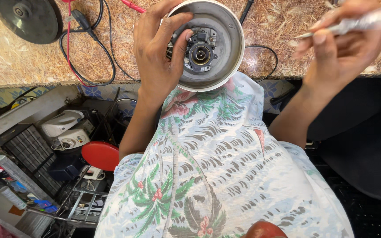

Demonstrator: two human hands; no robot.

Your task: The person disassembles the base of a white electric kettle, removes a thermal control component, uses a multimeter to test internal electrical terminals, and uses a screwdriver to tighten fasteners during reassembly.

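My left hand (157,46) grips the rim of a round white appliance body (230,48), turned so its open underside faces me. Inside sits a metal connector assembly (200,52), with my left fingers reaching over the rim next to it. My right hand (342,48) is raised at the upper right and holds a slim clear-handled tool (367,21), blurred, its tip pointing left toward the appliance but apart from it. The appliance rests at the front edge of the speckled worktop (31,61).
A black round base (27,18) lies at the worktop's far left, with black and red cables (89,53) looping beside it. Below left are a shelf with white appliances (65,130), a red stool (101,155) and a wire rack. A black chair (367,145) stands at right.
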